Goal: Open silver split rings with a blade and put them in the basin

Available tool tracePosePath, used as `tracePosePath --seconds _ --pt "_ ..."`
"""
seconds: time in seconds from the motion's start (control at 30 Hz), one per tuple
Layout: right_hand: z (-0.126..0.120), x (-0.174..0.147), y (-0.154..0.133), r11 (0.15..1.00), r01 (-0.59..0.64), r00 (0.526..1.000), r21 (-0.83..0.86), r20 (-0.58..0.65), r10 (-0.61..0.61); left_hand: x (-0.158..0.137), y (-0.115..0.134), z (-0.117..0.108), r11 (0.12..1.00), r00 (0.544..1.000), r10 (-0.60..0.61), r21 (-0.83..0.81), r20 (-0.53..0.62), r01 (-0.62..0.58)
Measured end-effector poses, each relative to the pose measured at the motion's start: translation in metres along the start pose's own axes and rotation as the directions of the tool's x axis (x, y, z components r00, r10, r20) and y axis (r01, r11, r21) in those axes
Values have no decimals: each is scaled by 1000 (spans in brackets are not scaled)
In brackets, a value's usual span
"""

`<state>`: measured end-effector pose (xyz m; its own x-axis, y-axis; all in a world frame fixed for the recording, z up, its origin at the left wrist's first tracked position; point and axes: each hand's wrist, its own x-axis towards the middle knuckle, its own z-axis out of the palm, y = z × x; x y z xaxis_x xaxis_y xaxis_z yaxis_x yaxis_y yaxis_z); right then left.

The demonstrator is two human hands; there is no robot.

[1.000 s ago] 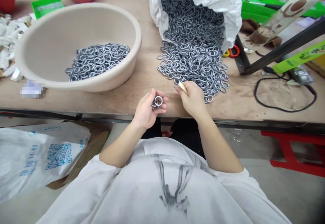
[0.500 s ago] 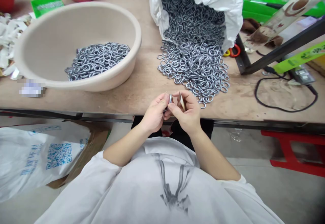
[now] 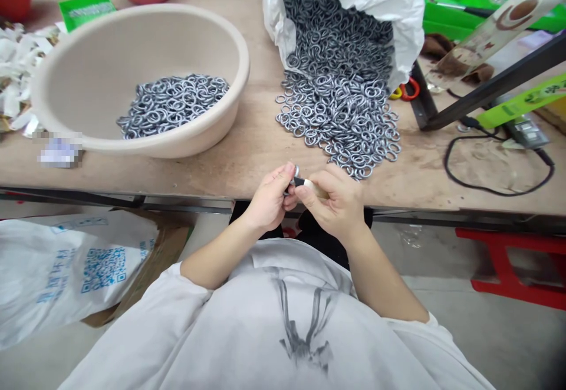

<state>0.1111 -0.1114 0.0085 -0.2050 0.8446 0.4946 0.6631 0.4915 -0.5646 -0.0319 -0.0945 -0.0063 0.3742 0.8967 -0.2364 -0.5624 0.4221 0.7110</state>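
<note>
My left hand pinches a grey ring between thumb and fingers at the table's front edge. My right hand is closed around a small knife-like tool with a cream handle and a dark blade. The blade points left and meets the ring, or lies right beside it; its tip is hidden by my fingers. Just beyond my hands, a heap of grey rings spills out of a white sack. More grey rings lie in a large beige basin to the left.
Green trays, a black metal bracket and a looped black cable occupy the table's right side. Red-handled scissors lie beside the sack. White pieces are piled at far left. A red stool stands below.
My right hand has shifted slightly right and turned the tool, so its dark blade now points left at the ring. My left hand has hardly moved.
</note>
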Motion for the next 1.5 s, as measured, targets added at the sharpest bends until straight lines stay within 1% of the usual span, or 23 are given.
tracePosePath --seconds 0.1,0.23,0.3,0.4,0.47,0.53,0.6,0.7,0.73,0.8,0.87,0.93,0.97,1.03,1.1,1.13,1.17,1.2,1.23,1.27,1.37,1.43,1.5 --pt "0 -1 -1 1000 23 1000 -13 17 -22 0 0 1 1000 1000 8 -2 12 -8" --pt "1 1 4 998 10 1000 68 28 -12 -2 1 1 1000 999 4 2 51 -4" --pt "0 3 9 993 -26 1000 117 15 24 -6 1 2 1000 996 -10 21 88 9" --pt "-4 4 11 981 -90 994 170 -39 98 -10 0 3 998 987 -44 59 157 35" --pt "-6 3 9 974 -99 993 206 -39 109 -9 0 2 998 988 -30 59 154 21" --pt "-7 3 7 973 -89 996 214 -2 91 -7 1 0 999 993 4 49 116 -10" --pt "-5 8 11 982 -113 994 155 15 112 -3 2 -3 998 996 32 59 82 -37" --pt "2 29 31 969 -242 970 -52 -11 242 0 4 -7 992 995 79 96 56 -84" --pt "5 39 40 952 -272 962 -145 0 274 0 5 -9 989 995 95 105 43 -99" --pt "13 58 56 903 -280 949 -326 48 312 0 6 -12 988 994 110 109 4 -110" --pt "19 73 68 840 -291 928 -457 78 364 0 9 -16 990 993 111 92 -43 -107" --pt "23 82 74 810 -296 919 -506 81 387 1 12 -19 994 990 98 61 -97 -93" --pt "24 83 75 817 -298 922 -493 72 380 2 14 -21 996 989 84 41 -124 -80" --pt "22 80 76 874 -306 938 -377 37 344 5 17 -23 999 984 41 2 -171 -41" --pt "18 71 72 940 -321 945 -117 27 326 8 18 -24 1000 981 7 -23 -192 -11" --pt "16 64 68 943 -329 944 52 44 327 9 18 -22 1000 981 -1 -22 -193 -3" --pt "14 57 63 913 -339 941 225 73 332 10 17 -20 1000 982 -1 -13 -187 -1" --pt "14 49 56 857 -351 936 377 106 336 11 14 -18 1000 985 4 2 -173 -4" --pt "14 41 49 798 -358 931 486 116 347 12 11 -14 1000 989 13 18 -150 -10" --pt "15 34 41 750 -364 923 553 104 371 12 8 -11 999 992 23 34 -124 -18" --pt "22 17 20 641 -362 903 677 85 420 11 -1 -1 996 996 57 66 -64 -53" --pt "26 10 12 580 -375 900 723 134 415 9 -3 2 995 996 66 80 -53 -62" --pt "28 8 9 572 -380 901 727 149 408 8 -3 3 995 998 57 88 -35 -54"
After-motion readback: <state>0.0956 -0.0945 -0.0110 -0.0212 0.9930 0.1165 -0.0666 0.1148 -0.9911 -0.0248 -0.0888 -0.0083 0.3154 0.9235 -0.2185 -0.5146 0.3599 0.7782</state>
